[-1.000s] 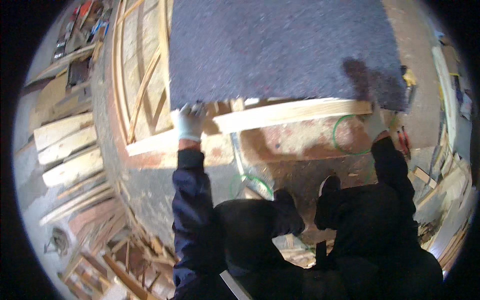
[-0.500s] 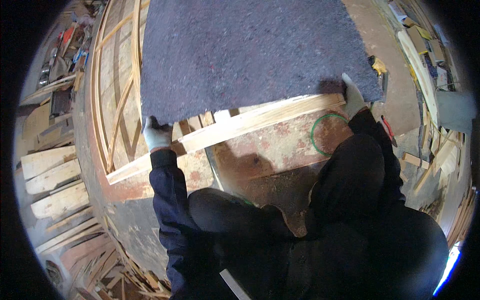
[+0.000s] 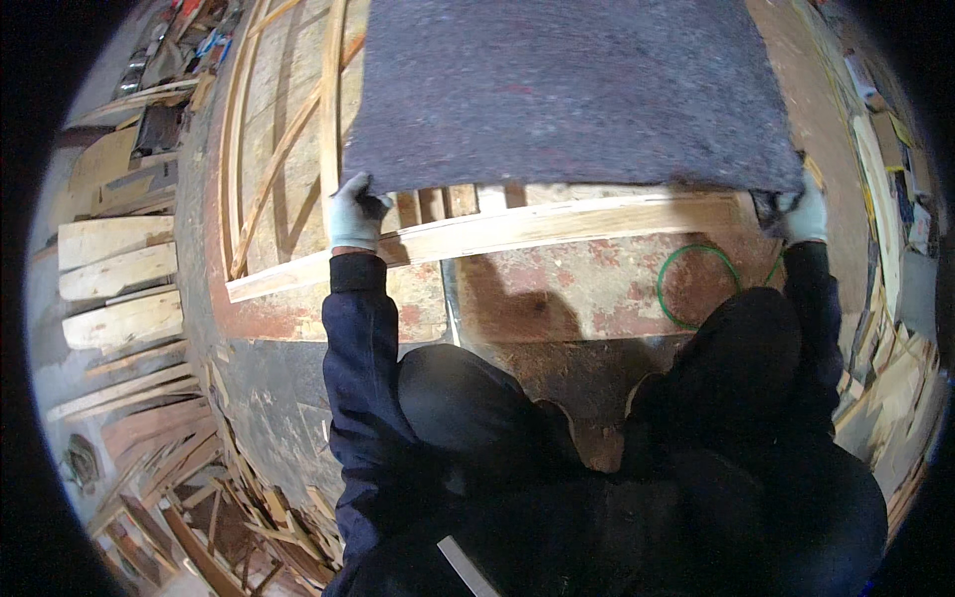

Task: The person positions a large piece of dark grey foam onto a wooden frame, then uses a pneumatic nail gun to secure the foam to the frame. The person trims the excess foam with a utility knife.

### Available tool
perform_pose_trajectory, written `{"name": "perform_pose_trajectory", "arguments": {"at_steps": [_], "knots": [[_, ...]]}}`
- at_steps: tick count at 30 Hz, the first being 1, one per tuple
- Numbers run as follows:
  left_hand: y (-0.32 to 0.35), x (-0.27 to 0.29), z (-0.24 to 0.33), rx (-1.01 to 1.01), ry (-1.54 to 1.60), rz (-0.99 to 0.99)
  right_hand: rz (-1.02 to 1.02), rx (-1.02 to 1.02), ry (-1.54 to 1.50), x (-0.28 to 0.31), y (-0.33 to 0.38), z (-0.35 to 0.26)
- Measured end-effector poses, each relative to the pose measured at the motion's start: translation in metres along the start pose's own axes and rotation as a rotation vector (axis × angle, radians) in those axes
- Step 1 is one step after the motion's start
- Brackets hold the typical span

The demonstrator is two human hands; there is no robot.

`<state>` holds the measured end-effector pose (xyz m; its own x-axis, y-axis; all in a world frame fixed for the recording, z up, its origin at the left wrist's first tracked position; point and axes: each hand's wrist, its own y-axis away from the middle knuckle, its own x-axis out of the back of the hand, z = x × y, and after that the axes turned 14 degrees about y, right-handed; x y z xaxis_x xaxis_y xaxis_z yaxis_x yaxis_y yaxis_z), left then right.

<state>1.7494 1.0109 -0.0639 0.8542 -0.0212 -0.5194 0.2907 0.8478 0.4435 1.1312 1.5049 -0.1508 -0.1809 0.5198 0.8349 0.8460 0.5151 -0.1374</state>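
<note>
**Dark blue-grey, fleck-textured felt-like sheet (image 3: 567,90) held at both near corners**

A seated or crouching person in dark clothing grips the sheet, which fills the upper centre of the frame and runs out past its top edge. The left hand (image 3: 356,214), in a white glove, sits left of centre with its fingers closed, pinching the sheet's lower-left corner. The right hand (image 3: 804,212), gloved in the same white, pinches the opposite corner — its fingers bent around a small dark fold of the material.

The sheet's near edge hangs over a frame of pale, bare wooden strips. The front rail (image 3: 497,231) crosses the middle of the picture just below that edge, and a slanting wooden brace (image 3: 282,169) shows at upper left. Beneath lies a broad platform with worn, patchy reddish paint (image 3: 542,284), where the shadow of a head falls. A thin green ring (image 3: 661,284) rests on it, right of centre — near the person's dark-clad right knee (image 3: 751,333).

Pale, flat wooden boards (image 3: 124,318) lie in a row along the left side, above a jumble of wood offcuts (image 3: 214,527) at lower left. A long, pale plank (image 3: 875,219) lines the right side.
</note>
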Motion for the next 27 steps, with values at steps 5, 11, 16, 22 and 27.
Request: {"name": "perform_pose_trajectory", "arguments": {"at_steps": [5,11,16,22,27], "knots": [[0.035,-0.030,0.003,0.040,-0.374,-0.059,-0.099,-0.314,-0.600,0.037,-0.067,0.029],[0.047,-0.029,0.006,0.065,-0.320,0.015,-0.172,-0.554,-1.419,0.020,-0.012,-0.081],[0.036,-0.023,-0.001,-0.017,-0.279,0.060,-0.200,-0.600,-1.646,0.023,0.040,-0.129],[0.030,-0.028,-0.009,-0.103,-0.425,0.072,-0.232,-0.426,-1.277,0.007,0.047,-0.143],[0.032,-0.022,-0.011,-0.257,-0.609,0.041,-0.098,-0.310,-0.965,-0.008,0.045,-0.153]]}}
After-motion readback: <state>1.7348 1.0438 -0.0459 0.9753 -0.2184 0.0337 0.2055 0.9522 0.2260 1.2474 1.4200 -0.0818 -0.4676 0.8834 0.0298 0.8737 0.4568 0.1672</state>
